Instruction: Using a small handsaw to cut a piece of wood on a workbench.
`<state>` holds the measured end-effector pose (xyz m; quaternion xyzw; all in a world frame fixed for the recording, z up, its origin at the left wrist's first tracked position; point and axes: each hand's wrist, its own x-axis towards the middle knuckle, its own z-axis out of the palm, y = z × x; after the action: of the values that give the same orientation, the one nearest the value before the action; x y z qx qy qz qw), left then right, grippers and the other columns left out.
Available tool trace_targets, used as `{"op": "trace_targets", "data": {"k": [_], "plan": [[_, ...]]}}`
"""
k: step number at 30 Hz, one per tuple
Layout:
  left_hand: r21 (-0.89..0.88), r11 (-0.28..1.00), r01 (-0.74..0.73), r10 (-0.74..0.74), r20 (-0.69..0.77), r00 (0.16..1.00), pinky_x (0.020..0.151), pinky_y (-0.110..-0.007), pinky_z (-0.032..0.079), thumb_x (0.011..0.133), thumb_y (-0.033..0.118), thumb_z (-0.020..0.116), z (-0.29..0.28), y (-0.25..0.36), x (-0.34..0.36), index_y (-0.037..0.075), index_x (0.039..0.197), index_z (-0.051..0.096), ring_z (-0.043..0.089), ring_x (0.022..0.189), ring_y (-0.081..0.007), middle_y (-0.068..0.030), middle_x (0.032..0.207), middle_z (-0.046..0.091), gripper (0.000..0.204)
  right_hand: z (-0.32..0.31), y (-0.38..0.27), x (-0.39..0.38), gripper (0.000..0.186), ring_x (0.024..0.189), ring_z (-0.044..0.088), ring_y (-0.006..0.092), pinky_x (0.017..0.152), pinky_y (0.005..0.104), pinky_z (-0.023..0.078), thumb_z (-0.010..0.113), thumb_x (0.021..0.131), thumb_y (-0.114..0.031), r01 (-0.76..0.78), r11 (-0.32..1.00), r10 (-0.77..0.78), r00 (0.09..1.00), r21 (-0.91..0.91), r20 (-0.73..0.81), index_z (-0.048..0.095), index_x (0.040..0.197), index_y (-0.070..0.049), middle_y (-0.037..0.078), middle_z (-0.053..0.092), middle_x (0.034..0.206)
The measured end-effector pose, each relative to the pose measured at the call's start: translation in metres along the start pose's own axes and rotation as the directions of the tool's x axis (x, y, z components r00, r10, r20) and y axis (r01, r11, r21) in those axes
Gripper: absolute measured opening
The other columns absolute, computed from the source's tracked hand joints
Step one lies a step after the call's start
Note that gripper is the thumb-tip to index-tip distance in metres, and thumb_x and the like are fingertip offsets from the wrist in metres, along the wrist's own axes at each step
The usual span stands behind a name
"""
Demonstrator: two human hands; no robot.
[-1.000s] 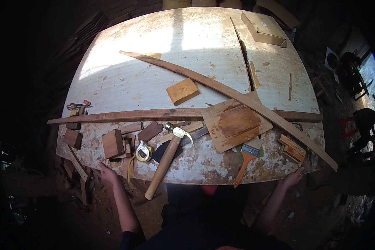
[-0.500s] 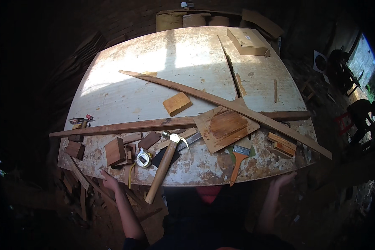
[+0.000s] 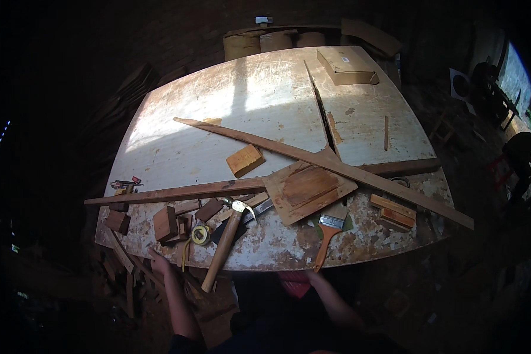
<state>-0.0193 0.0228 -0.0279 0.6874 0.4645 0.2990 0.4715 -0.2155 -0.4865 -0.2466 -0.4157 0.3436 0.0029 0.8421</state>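
Note:
My left hand [image 3: 159,263] is at the table's near left edge, fingers stretched out and holding nothing. My right hand [image 3: 314,279] is low at the near edge, just under the paintbrush's handle tip; its fingers are hidden in shadow. The paintbrush [image 3: 327,237] has an orange handle and sticks out toward me. A claw hammer [image 3: 225,245] lies with its wooden handle over the near edge. Left of it are a tape measure [image 3: 200,235] and dark wood blocks [image 3: 165,224]. A square wooden board [image 3: 310,187] lies under a long slanting strip [image 3: 265,140].
The worn table [image 3: 189,141] also bears a long crosswise batten [image 3: 177,193], an orange-brown block [image 3: 245,160], stacked wood pieces [image 3: 393,211] at right and a cardboard box [image 3: 347,66] at the far right. A long slot [image 3: 321,109] splits the tabletop. Scrap wood [image 3: 124,265] lies below at left.
My right hand has moved left from the table's right front edge to near the paintbrush handle. My left hand stays at the near left edge. The view has shifted slightly.

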Motion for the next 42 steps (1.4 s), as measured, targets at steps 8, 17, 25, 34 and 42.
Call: {"op": "trace_targets", "data": {"k": [8, 17, 25, 34, 42], "plan": [[-0.124, 0.917, 0.379, -0.161, 0.754, 0.637, 0.086, -0.05, 0.055, 0.101, 0.067, 0.039, 0.002, -0.136, -0.058, 0.011, 0.138, 0.056, 0.067, 0.097, -0.033, -0.0157, 0.113, 0.067, 0.069, 0.016, -0.009, 0.004, 0.037, 0.111, 0.066, 0.0316, 0.087, 0.0493, 0.057, 0.056, 0.102, -0.028, -0.035, 0.979, 0.043, 0.998, -0.198, 0.036, 0.059, 0.134, -0.01, 0.014, 0.065, 0.126], [0.102, 0.979, 0.177, -0.187, 0.794, 0.578, 0.082, -0.048, 0.056, 0.099, 0.058, 0.05, -0.001, -0.181, -0.071, 0.011, 0.129, 0.064, 0.07, 0.091, -0.0353, -0.0188, 0.108, 0.071, 0.057, 0.025, -0.008, 0.031, 0.037, 0.11, 0.067, 0.0323, 0.087, 0.0492, 0.057, 0.057, 0.101, -0.029, -0.046, 0.888, 0.091, 0.993, -0.458, 0.077, 0.06, 0.132, -0.009, 0.015, 0.066, 0.125], [0.139, 0.989, 0.049, -0.145, 0.859, 0.491, 0.082, -0.048, 0.056, 0.098, 0.056, 0.052, 0.042, -0.21, -0.09, 0.011, 0.128, 0.064, 0.07, 0.091, -0.0356, -0.0191, 0.108, 0.071, 0.056, 0.031, -0.003, 0.069, 0.037, 0.108, 0.067, 0.0329, 0.087, 0.0491, 0.057, 0.057, 0.1, -0.029, -0.093, 0.778, 0.16, 0.986, -0.621, 0.053, 0.061, 0.131, -0.009, 0.016, 0.066, 0.123], [0.293, 0.955, -0.05, -0.249, 0.88, 0.405, 0.082, -0.048, 0.056, 0.097, 0.055, 0.053, 0.04, -0.217, -0.144, 0.01, 0.127, 0.065, 0.07, 0.091, -0.0359, -0.0194, 0.108, 0.071, 0.055, 0.022, 0.001, 0.076, 0.037, 0.107, 0.068, 0.0335, 0.087, 0.0491, 0.057, 0.057, 0.1, -0.03, -0.255, 0.563, 0.377, 0.926, -0.786, -0.029, 0.063, 0.13, -0.008, 0.017, 0.067, 0.122], [0.318, 0.931, -0.181, -0.249, 0.913, 0.324, 0.082, -0.048, 0.056, 0.096, 0.053, 0.055, 0.053, -0.197, -0.18, 0.01, 0.126, 0.065, 0.07, 0.091, -0.0361, -0.0196, 0.109, 0.071, 0.054, 0.053, -0.01, 0.082, 0.037, 0.106, 0.068, 0.0341, 0.087, 0.049, 0.056, 0.058, 0.099, -0.03, -0.263, 0.394, 0.491, 0.87, -0.881, -0.04, 0.064, 0.128, -0.008, 0.018, 0.068, 0.121]]}}
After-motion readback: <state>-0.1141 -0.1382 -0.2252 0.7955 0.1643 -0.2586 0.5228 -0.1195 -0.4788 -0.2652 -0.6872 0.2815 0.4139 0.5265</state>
